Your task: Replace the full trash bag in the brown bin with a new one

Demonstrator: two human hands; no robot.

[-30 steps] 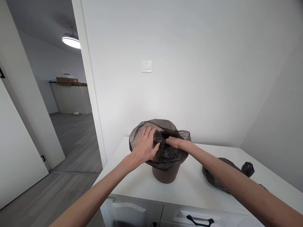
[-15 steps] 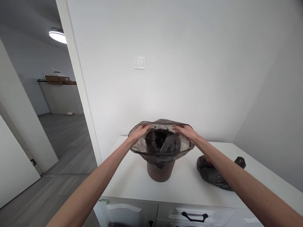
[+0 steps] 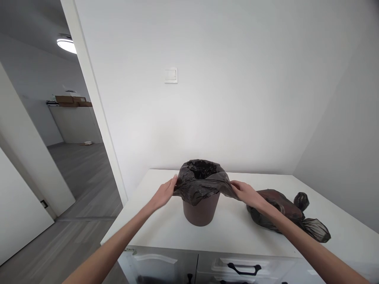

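Observation:
A small brown bin (image 3: 201, 211) stands on the white countertop (image 3: 237, 232). A black plastic liner bag (image 3: 201, 181) is folded over its rim and hangs down the outside. My left hand (image 3: 164, 193) grips the liner's edge at the bin's left side. At the right side, my right hand (image 3: 247, 194) pinches the liner's other edge and holds it pulled outward. The liner's mouth gapes wide at the top.
A tied, filled black trash bag (image 3: 284, 215) lies on the counter to the right, just beyond my right forearm. Cabinet drawers with a black handle (image 3: 242, 270) sit below the counter's front edge. An open doorway (image 3: 59, 157) is on the left. A wall switch (image 3: 171, 75) is above.
Both hands have moved down from the top of the bin to its sides, drawing the liner's loose edge down over the rim. The view shifted slightly right.

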